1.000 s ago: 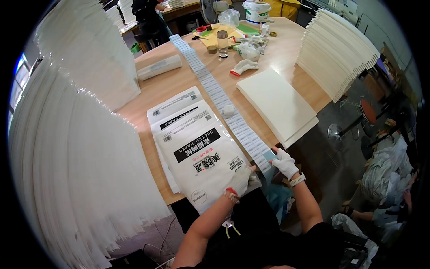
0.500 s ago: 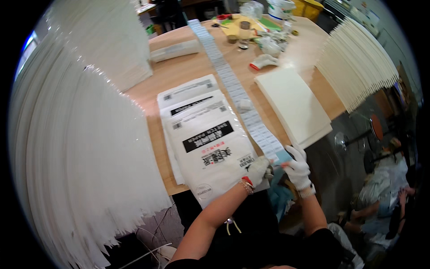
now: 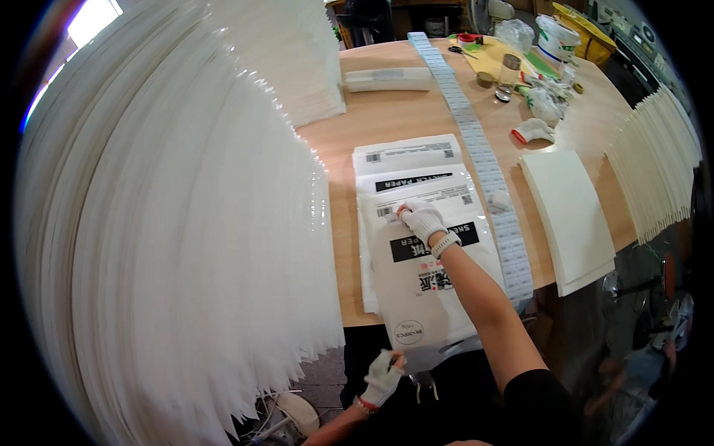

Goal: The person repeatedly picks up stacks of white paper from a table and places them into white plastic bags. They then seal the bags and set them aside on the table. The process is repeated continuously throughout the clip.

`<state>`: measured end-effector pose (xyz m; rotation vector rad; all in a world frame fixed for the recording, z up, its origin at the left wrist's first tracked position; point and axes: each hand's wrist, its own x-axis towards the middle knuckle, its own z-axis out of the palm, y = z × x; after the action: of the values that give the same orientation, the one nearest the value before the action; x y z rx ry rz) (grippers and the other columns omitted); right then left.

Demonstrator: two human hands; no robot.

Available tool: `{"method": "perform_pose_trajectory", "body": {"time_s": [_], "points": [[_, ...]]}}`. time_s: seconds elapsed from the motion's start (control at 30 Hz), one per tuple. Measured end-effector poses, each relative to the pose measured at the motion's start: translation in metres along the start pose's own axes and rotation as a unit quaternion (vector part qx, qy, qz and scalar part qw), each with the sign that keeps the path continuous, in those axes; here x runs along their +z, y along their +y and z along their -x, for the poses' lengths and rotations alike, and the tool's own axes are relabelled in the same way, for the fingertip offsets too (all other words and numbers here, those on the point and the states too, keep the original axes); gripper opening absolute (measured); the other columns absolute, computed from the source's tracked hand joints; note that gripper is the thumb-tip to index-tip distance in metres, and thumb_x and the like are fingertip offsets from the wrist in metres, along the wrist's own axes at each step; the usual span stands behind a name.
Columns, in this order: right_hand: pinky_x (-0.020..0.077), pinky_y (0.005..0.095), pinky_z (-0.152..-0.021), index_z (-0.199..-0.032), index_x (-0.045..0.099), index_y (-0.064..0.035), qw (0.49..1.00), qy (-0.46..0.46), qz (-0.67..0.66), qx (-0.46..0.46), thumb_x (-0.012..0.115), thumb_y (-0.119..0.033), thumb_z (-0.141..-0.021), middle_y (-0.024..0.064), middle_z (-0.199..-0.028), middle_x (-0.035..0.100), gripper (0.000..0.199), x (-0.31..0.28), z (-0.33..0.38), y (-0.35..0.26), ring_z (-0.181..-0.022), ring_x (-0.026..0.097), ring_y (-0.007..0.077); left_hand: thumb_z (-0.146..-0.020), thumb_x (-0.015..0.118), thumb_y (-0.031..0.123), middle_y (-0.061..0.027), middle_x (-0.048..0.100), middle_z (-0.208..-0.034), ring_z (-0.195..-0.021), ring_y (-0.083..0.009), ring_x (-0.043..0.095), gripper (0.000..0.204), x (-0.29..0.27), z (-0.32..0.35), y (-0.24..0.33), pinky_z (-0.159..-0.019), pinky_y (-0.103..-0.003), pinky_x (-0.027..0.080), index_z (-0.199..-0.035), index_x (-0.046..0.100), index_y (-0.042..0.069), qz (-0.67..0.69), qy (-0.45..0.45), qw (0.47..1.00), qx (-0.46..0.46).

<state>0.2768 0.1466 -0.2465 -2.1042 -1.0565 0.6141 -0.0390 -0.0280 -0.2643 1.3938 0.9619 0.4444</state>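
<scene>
Left side: tall stack of white sheets or sleeves (image 3: 171,223), glossy plastic edges, contents can't tell. Wood-top table (image 3: 401,111) beside it. Fanned cream paper stack (image 3: 654,163) far right, smaller cream sheet stack (image 3: 573,215) nearer.

Front printed packet (image 3: 394,290) lies at the near table edge, partly over the rear packets (image 3: 405,149). Reads as filled with white sheets; clear flap (image 3: 428,358) at its lower end looks unsealed, so closing seems left. Label strip (image 3: 483,152) alongside, plenty of labels left.

White bucket (image 3: 556,39): contents not visible. Drinking glass (image 3: 508,78): apparently some clear liquid.

Right hand (image 3: 422,219): gloved, fingers bent, tips down by the packet's barcode; can't tell if they pinch anything. Left hand (image 3: 385,377): gloved, fingers half-curled near the flap, grip unclear.
</scene>
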Motion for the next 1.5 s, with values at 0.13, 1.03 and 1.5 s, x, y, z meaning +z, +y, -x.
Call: {"method": "perform_pose_trajectory", "body": {"time_s": [0.13, 1.03, 1.5], "points": [[0.0468, 0.0380, -0.071, -0.088, 0.064, -0.0133, 0.995, -0.083, 0.027, 0.047, 0.053, -0.028, -0.076, 0.0145, -0.086, 0.063, 0.022, 0.009, -0.023, -0.026, -0.082, 0.059, 0.0309, -0.087, 0.053, 0.014, -0.0053, 0.058, -0.074, -0.064, -0.0099, 0.056, 0.016, -0.037, 0.021, -0.020, -0.056, -0.023, 0.047, -0.094, 0.054, 0.000, -0.047, 0.076, 0.992, -0.086], [0.0469, 0.0410, -0.072, -0.086, 0.064, -0.0115, 0.987, -0.046, 0.153, 0.003, 0.052, -0.025, -0.078, 0.0129, -0.087, 0.063, 0.019, 0.024, -0.026, -0.038, -0.082, 0.060, 0.0305, -0.085, 0.057, 0.031, -0.0143, 0.060, -0.096, -0.084, -0.0184, 0.059, 0.046, -0.015, -0.003, -0.060, -0.074, -0.029, 0.047, -0.113, 0.046, -0.004, 0.021, 0.055, 0.994, -0.096], [0.0424, 0.0430, -0.079, -0.102, 0.053, -0.0021, 0.980, 0.151, 0.128, 0.006, 0.052, -0.030, -0.081, 0.0214, -0.099, 0.055, 0.035, -0.084, 0.126, 0.052, -0.093, 0.053, 0.0380, -0.092, 0.045, 0.019, -0.0101, 0.060, -0.101, -0.090, -0.0149, 0.054, 0.033, -0.026, -0.027, 0.084, -0.079, -0.026, 0.043, -0.116, 0.050, -0.004, 0.087, -0.188, 0.967, 0.146]]}}
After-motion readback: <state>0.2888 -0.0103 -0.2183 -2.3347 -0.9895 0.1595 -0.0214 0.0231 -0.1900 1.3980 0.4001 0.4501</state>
